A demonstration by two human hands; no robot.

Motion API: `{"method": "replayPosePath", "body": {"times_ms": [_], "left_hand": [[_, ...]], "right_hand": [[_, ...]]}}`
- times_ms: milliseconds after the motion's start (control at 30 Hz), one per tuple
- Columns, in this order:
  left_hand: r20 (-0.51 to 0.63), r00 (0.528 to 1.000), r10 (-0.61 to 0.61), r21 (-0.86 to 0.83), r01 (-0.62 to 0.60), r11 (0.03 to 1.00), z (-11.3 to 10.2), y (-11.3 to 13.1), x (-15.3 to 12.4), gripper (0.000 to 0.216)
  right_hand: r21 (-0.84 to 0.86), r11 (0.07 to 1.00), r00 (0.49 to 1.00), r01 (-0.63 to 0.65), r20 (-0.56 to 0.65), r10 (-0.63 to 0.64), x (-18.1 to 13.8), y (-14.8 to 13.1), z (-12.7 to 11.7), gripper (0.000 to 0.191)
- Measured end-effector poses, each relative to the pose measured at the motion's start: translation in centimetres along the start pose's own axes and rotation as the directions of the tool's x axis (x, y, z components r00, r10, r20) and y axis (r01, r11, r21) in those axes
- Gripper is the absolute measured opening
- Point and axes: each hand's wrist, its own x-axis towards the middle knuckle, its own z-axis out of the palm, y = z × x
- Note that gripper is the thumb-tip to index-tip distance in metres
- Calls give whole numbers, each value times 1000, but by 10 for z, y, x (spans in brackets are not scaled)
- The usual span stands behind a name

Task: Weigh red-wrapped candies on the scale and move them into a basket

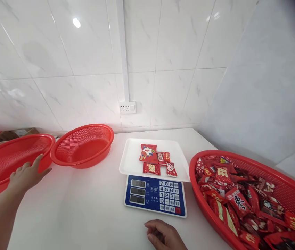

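Closest up is the left forearm (1, 222), coming in from the near left. Going by size, the packet-filled red basket (283, 189) on the right looks like the heavy one; I'd want both hands on opposite rims. The perforated red plastic basket (1, 165) at the far left should be light, a bit bendy and slick, so hook the rolled rim. The blue-and-white digital scale (154, 199), mid-table, is probably rigid and touchy; lift by the body, not its white tray (131, 156). The red snack packets (148, 153) up there look feather-light, slippery and maybe crushable, so pinch the crimped ends.

Hands: the left hand (27, 175) reaches out palm down at the left basket's near rim, fingers spread; can't tell if it's actually pressing. The right hand (164, 236) sits just nearside of the scale, loosely half-curled with a thumb gap, nothing visible in it.
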Motion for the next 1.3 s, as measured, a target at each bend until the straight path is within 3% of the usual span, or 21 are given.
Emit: {"method": "replayPosePath", "body": {"times_ms": [167,267,333,467,567,700,800,867,967,1067,1133,1200,1300], "left_hand": [[126,992,-17,18,15,1000,-18,7,-1,75],[93,994,52,-31,-49,998,-28,24,-10,55],[47,985,165,-100,-160,982,-32,46,-21,49],[29,892,452,-276,-427,861,-32,104,-54,49],[25,830,557,-348,-515,783,-31,137,-81,50],[29,823,567,-423,-504,753,-33,145,-106,50],[79,833,548,-466,-455,759,-38,142,-115,47],[45,819,572,-484,-483,730,-47,148,-118,45],[-13,714,700,-550,-590,591,-67,178,-120,43],[14,485,875,-606,-692,393,-85,231,-113,45],[34,405,914,-619,-709,337,-88,271,-104,47],[62,375,925,-618,-713,330,-85,308,-92,49],[122,401,908,-608,-693,388,-76,347,-78,42]], "right_hand": [[8,1000,1000,3,-18,-3,-1,-1,1,33],[11,1000,1000,4,-22,-4,-1,-2,1,31],[1,1000,1000,8,-25,-8,-1,-2,1,31],[-25,1000,999,9,-37,-10,-1,-2,3,31],[-31,1000,999,-1,-36,0,-2,-2,4,32],[-51,999,999,10,-32,-12,-3,-10,-6,32],[-89,996,988,26,-152,-39,-2,-26,-23,30],[-103,994,976,42,-210,-63,-1,-38,-32,30],[-122,990,983,71,-159,-91,3,-50,-32,28],[-122,990,997,71,-14,-74,7,-51,-16,25],[-113,989,994,90,65,-83,10,-49,-4,27],[-82,987,986,138,106,-129,11,-47,4,30],[-30,978,976,205,79,-202,8,-41,6,34]]}}
